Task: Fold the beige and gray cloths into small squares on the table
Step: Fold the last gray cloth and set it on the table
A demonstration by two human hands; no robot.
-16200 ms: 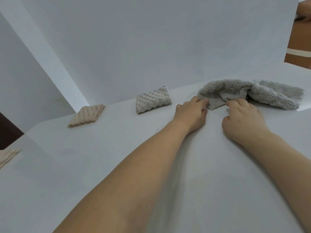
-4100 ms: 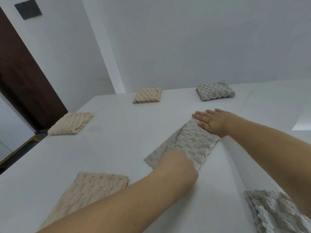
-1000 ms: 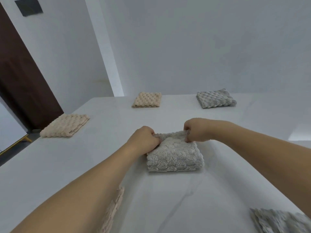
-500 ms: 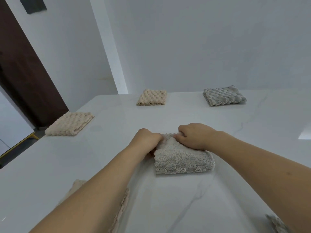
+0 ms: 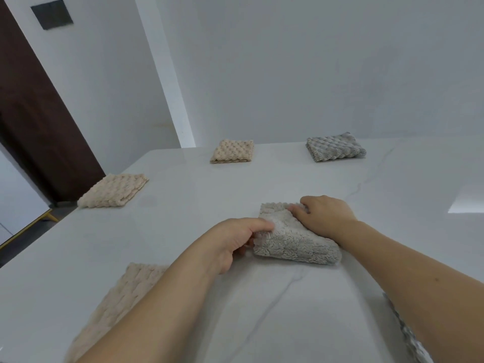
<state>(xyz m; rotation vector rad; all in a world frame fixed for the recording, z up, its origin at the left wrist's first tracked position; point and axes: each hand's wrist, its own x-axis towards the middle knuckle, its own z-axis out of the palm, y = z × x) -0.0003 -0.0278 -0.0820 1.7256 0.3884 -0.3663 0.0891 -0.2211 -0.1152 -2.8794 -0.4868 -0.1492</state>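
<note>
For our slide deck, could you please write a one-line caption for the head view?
Both hands, left and right, grip a folded gray cloth on the white table.

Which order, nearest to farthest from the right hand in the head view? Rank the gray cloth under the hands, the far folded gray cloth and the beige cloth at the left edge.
From the right hand:
1. Gray cloth under the hands, gripped by it.
2. Far folded gray cloth, straight beyond.
3. Beige cloth at the left edge, far across the table.

Gray nubby cloth (image 5: pixel 296 241), beige waffle-textured squares (image 5: pixel 233 151) — white faintly gray-veined table (image 5: pixel 288 297), perhaps marble-patterned.
</note>
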